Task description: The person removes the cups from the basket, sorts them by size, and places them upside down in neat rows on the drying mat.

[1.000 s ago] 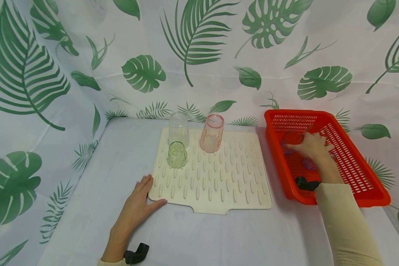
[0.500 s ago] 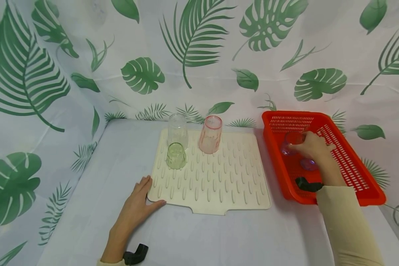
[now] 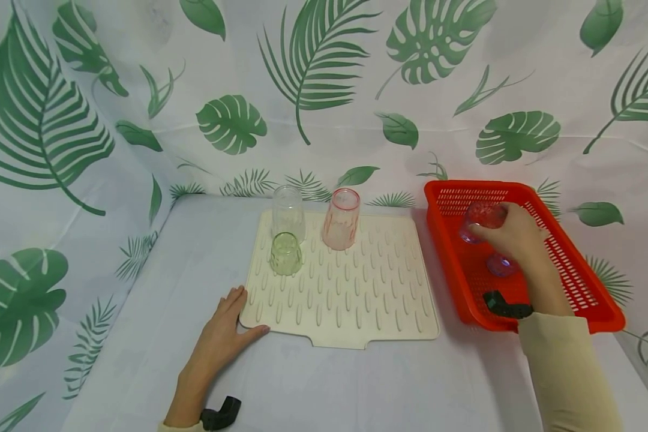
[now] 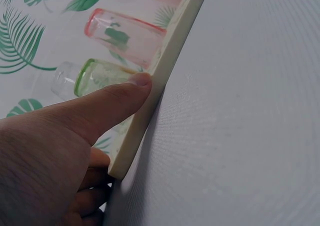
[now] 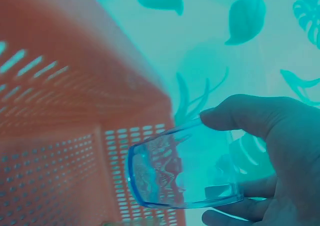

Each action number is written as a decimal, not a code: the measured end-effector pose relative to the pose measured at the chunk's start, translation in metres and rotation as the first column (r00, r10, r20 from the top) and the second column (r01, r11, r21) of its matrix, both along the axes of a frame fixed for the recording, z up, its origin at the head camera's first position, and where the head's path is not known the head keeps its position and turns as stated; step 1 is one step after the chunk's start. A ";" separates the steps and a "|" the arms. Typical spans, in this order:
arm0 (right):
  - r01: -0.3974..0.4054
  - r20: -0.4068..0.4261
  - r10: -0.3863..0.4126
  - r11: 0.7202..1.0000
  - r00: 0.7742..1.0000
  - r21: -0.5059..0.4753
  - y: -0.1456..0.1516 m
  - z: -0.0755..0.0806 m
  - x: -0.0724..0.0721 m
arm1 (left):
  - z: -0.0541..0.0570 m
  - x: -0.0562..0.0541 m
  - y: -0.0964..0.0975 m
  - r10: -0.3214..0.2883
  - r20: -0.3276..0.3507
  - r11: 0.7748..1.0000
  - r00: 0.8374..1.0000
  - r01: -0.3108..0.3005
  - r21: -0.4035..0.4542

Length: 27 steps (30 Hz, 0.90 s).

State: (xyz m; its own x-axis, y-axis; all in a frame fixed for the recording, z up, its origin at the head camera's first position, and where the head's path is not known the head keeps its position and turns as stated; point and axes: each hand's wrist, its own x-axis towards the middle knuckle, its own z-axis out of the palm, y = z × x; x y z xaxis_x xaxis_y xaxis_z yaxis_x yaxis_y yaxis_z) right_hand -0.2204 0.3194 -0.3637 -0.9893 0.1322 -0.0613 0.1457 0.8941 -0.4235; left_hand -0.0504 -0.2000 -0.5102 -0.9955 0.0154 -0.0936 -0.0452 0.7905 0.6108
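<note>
In the head view my right hand (image 3: 516, 234) grips a clear purple-tinted glass (image 3: 472, 233) inside the red basket (image 3: 453, 282). The right wrist view shows the glass (image 5: 165, 171) tipped on its side, the thumb on one side and fingers on the other. A second purple glass (image 3: 501, 264) lies in the basket below that hand. My left hand (image 3: 221, 333) rests at the near left corner of a cream ridged drying mat (image 3: 351, 300). Its thumb (image 4: 127, 91) lies along the front edge, its fingers at the left edge.
Upside down on the mat's back left stand a tall clear glass (image 3: 288, 210), a short green glass (image 3: 286, 255) and a tall pink glass (image 3: 341, 222). Leaf-printed cloth (image 3: 345, 132) hangs behind the white table (image 3: 324, 384). The basket's raised walls surround the right hand.
My right hand has taken firmer hold of the purple glass and lifted it slightly, tilting it. The left hand stays at the mat's corner.
</note>
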 end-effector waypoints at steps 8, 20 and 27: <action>0.005 -0.062 -0.011 0.994 0.998 -0.107 -0.009 0.010 0.015 | -0.001 0.000 0.000 0.002 -0.003 1.000 1.000 -0.002 0.002; -0.002 -0.230 -0.042 0.982 0.972 -0.187 -0.034 0.028 0.039 | -0.002 0.002 0.001 0.006 -0.024 1.000 1.000 -0.006 0.011; -0.002 -0.273 -0.057 0.977 0.960 -0.213 -0.050 0.034 0.053 | -0.001 0.001 0.001 0.005 -0.010 1.000 1.000 -0.005 0.013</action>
